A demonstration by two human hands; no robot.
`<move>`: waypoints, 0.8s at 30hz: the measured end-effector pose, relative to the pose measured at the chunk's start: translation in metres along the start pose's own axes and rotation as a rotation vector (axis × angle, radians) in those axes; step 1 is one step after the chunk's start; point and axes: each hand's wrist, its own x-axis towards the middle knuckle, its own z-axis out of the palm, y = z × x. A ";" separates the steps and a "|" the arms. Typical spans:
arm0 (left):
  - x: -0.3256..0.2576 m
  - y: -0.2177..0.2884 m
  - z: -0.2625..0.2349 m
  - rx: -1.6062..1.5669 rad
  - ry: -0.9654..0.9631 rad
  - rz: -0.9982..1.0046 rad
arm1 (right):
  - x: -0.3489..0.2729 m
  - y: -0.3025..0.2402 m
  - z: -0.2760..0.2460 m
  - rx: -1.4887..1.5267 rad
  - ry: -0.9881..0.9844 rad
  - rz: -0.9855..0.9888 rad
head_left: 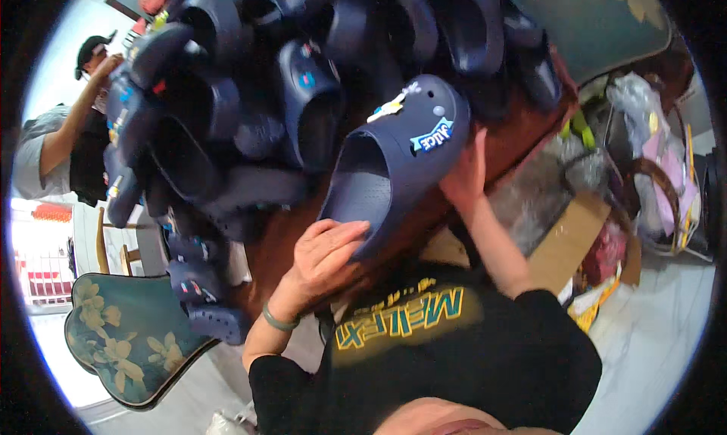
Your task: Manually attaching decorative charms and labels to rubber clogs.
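Note:
A dark navy clog (413, 151) is held tilted in front of me, its toe pointing up and to the right. Colourful charms, among them a blue lettered one (432, 137) and a white and yellow one (386, 109), sit on its upper. My left hand (327, 257) is closed round the heel end, fingertips over the rim of the opening. Against the clog's right side, close to the toe, my right hand (463, 176) cups it, with some fingers hidden behind the shoe. Many similar dark clogs, one with a blue charm (309, 79), crowd the brown table (284, 265) beyond.
Floral-patterned chairs stand at the lower left (136, 344) and upper right (591, 26). Cardboard (569, 238) and plastic bags (644, 109) lie to the right. Another person (64, 140) stands at the far left, one arm raised near the clogs.

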 end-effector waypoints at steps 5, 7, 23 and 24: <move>-0.072 0.006 -0.010 0.216 -0.265 0.038 | -0.003 0.003 0.004 -0.497 0.327 0.129; -0.097 0.006 -0.019 0.238 -0.325 -0.037 | 0.003 0.009 0.014 -0.918 0.110 0.222; -0.049 0.025 0.036 -1.123 0.165 -1.171 | 0.033 0.048 0.082 -2.073 -0.869 0.224; -0.049 0.023 0.037 -1.124 0.152 -1.166 | 0.037 0.053 0.080 -2.073 -0.872 0.232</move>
